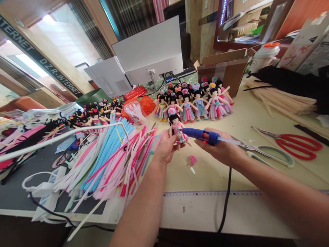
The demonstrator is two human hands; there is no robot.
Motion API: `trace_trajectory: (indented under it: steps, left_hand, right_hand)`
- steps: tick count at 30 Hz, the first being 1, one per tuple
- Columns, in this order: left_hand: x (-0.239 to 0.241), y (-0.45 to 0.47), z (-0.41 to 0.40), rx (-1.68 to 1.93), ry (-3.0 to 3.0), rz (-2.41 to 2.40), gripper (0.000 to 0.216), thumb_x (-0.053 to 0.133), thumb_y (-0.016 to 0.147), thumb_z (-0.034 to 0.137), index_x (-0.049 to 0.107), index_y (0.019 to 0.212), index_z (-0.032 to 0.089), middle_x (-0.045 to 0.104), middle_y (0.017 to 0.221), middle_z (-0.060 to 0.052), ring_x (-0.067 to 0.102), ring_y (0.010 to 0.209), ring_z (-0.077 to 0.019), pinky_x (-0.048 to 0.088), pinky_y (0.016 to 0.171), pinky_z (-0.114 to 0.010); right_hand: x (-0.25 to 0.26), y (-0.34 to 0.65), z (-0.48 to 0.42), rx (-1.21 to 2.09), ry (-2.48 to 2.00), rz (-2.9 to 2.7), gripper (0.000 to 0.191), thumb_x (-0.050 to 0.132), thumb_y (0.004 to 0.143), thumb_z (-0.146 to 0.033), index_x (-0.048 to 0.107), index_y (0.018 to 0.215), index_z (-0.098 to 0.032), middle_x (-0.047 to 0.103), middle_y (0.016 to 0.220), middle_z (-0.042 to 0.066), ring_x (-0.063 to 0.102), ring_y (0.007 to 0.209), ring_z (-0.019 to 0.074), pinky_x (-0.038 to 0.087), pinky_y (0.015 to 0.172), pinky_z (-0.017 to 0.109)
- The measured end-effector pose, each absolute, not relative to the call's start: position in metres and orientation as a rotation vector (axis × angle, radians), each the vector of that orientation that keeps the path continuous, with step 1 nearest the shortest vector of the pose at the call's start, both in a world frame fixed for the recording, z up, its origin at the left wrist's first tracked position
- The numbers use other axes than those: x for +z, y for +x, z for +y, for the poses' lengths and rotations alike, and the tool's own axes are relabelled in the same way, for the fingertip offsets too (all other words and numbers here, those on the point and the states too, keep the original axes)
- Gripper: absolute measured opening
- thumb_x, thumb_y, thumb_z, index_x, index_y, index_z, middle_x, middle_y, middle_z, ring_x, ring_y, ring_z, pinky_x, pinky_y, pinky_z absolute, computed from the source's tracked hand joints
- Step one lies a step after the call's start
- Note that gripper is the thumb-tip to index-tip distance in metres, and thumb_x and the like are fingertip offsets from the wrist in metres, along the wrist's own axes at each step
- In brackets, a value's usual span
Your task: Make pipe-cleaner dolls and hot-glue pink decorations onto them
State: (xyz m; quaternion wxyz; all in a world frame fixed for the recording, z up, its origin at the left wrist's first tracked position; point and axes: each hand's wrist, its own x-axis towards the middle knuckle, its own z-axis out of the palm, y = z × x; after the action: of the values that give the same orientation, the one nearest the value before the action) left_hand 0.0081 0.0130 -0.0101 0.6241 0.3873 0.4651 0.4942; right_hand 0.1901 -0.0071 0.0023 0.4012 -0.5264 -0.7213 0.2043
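My left hand [166, 147] is closed around a small pipe-cleaner doll [176, 128] with black hair and a pink dress, held upright above the table. My right hand [221, 149] grips a blue glue gun [203, 134] lying sideways, its nozzle pointing left and almost touching the doll's side. The gun's black cord [226, 199] hangs down over the table's front edge. A small pink scrap [193, 160] lies on the table just below both hands.
Finished dolls [195, 101] stand in a group behind my hands, more at the left [97, 113]. A heap of pink, blue and white pipe cleaners [108, 161] covers the left. Scissors, grey-green [269, 154] and red [295, 142], lie right. A cardboard box [223, 70] and a monitor [151, 51] stand behind.
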Motion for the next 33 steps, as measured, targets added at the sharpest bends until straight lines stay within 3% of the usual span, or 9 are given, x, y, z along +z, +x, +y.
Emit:
trace_trajectory:
  steps: [16, 33]
  left_hand:
    - [-0.0096, 0.0081, 0.0127, 1.137, 0.895, 1.068, 0.027, 0.069, 0.071, 0.022, 0.054, 0.093, 0.019, 0.062, 0.079, 0.001, 0.062, 0.064, -0.011, 0.055, 0.064, -0.028]
    - [-0.0107, 0.0079, 0.0131, 1.138, 0.896, 1.07, 0.026, 0.069, 0.072, 0.021, 0.055, 0.094, 0.019, 0.062, 0.08, 0.001, 0.06, 0.064, -0.0108, 0.057, 0.069, -0.032]
  right_hand:
    - [0.0007, 0.191, -0.0062, 0.514, -1.34, -1.827, 0.033, 0.057, 0.077, -0.046, 0.043, 0.058, -0.023, 0.041, 0.052, -0.004, 0.035, 0.047, 0.0112, 0.03, 0.045, 0.027]
    - [0.0012, 0.1908, -0.0056, 0.524, -1.359, -1.829, 0.033, 0.056, 0.076, -0.047, 0.043, 0.058, -0.023, 0.043, 0.052, -0.003, 0.036, 0.047, 0.0113, 0.03, 0.046, 0.027]
